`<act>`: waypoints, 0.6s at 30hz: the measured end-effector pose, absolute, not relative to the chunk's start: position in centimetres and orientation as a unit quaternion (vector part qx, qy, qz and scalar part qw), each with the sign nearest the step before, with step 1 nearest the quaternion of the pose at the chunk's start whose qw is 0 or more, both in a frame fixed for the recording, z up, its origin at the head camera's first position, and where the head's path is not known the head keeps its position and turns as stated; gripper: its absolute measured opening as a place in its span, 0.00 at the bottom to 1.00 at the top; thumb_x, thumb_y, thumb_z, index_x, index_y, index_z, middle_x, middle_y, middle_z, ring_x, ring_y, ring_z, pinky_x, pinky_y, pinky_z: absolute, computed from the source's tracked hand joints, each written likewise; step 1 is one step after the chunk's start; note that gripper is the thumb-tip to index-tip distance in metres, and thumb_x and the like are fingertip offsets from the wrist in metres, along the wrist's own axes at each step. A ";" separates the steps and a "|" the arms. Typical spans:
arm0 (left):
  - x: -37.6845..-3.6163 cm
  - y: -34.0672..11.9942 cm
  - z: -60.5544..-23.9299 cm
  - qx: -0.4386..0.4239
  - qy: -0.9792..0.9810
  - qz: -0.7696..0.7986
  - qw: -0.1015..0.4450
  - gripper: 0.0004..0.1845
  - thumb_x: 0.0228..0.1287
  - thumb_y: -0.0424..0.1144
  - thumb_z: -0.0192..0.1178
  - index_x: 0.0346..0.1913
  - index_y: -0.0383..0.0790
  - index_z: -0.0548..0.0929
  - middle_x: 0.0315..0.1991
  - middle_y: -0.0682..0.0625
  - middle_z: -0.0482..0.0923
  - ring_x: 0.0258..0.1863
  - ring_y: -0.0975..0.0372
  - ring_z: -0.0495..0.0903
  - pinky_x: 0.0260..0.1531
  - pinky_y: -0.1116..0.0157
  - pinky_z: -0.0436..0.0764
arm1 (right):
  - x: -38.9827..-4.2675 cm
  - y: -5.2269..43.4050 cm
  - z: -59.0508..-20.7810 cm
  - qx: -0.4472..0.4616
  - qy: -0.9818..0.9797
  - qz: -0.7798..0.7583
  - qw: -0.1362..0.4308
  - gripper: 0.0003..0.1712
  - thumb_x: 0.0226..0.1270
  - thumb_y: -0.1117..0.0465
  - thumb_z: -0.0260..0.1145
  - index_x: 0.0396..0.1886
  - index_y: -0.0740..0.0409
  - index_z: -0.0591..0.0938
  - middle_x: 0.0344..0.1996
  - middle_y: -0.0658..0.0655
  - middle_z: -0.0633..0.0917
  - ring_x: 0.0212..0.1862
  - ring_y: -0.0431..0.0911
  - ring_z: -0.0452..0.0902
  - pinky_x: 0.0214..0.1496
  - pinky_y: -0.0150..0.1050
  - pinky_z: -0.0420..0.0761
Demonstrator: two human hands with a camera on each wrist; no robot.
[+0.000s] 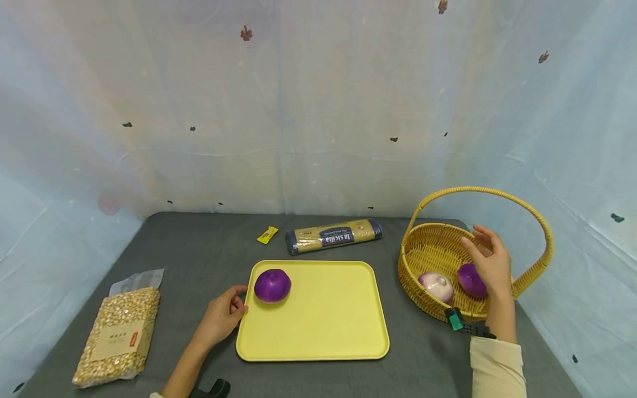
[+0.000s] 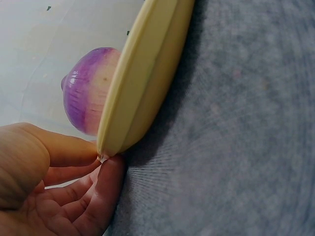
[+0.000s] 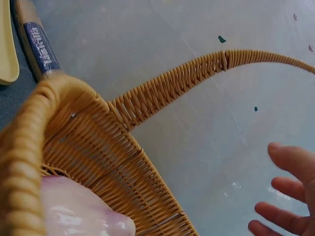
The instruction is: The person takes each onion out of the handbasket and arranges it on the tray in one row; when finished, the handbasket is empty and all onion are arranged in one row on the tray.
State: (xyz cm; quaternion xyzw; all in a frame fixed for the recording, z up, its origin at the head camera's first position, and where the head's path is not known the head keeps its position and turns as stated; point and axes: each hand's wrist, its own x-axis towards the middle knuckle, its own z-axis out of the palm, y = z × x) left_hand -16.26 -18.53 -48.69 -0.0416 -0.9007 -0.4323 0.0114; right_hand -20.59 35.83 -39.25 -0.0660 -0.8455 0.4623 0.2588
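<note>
A grey cloth table (image 1: pixel 199 260) sits before pale curtains. From the head view, your left hand (image 1: pixel 221 316) rests at the yellow tray (image 1: pixel 323 326) edge, near a purple onion (image 1: pixel 272 286); your right hand (image 1: pixel 490 265) hovers with spread fingers over the wicker basket (image 1: pixel 428 249) holding two onions. Left wrist: loosely curled fingertips (image 2: pixel 110 169) touch the tray's rim, gripping nothing. Right wrist: fingers (image 3: pixel 290 189) splayed, empty, beside the basket handle (image 3: pixel 197 73).

Popcorn bag (image 1: pixel 118 336): clear pack of kernels, lying flat at the table's left front.
Pasta pack (image 1: pixel 334 236): long spaghetti packet, lying just behind the tray area.
Yellow sachet (image 1: pixel 267 235): tiny, just left of the pasta.
Backdrop (image 1: pixel 318 110): pale wrinkly sheet.
</note>
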 end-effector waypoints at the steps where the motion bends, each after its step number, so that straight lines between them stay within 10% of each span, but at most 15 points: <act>1: -16.3 -18.5 -48.7 -0.041 -0.901 -0.433 0.011 0.20 0.57 0.28 0.61 0.54 0.31 0.74 0.25 0.51 0.72 0.18 0.65 0.70 0.19 0.70 0.71 | -20.6 35.9 -39.2 -0.075 -0.851 0.457 0.247 0.29 0.65 0.53 0.62 0.65 0.53 0.69 0.54 0.53 0.74 0.54 0.39 0.68 0.49 0.24 0.70; 7: -16.3 -18.5 -48.8 -0.037 -0.898 -0.437 0.006 0.20 0.58 0.28 0.61 0.55 0.31 0.74 0.25 0.50 0.72 0.18 0.65 0.70 0.18 0.69 0.72 | -20.9 36.6 -39.2 -0.101 -0.866 0.448 0.196 0.36 0.66 0.46 0.59 0.69 0.55 0.63 0.63 0.67 0.67 0.63 0.58 0.61 0.62 0.54 0.63; 18: -16.2 -18.5 -48.7 -0.042 -0.901 -0.431 0.013 0.20 0.58 0.28 0.61 0.54 0.31 0.74 0.24 0.51 0.72 0.18 0.66 0.69 0.18 0.70 0.70 | -22.0 38.5 -40.4 -0.105 -0.876 0.433 0.186 0.40 0.64 0.42 0.58 0.68 0.60 0.62 0.62 0.70 0.67 0.61 0.64 0.62 0.57 0.61 0.63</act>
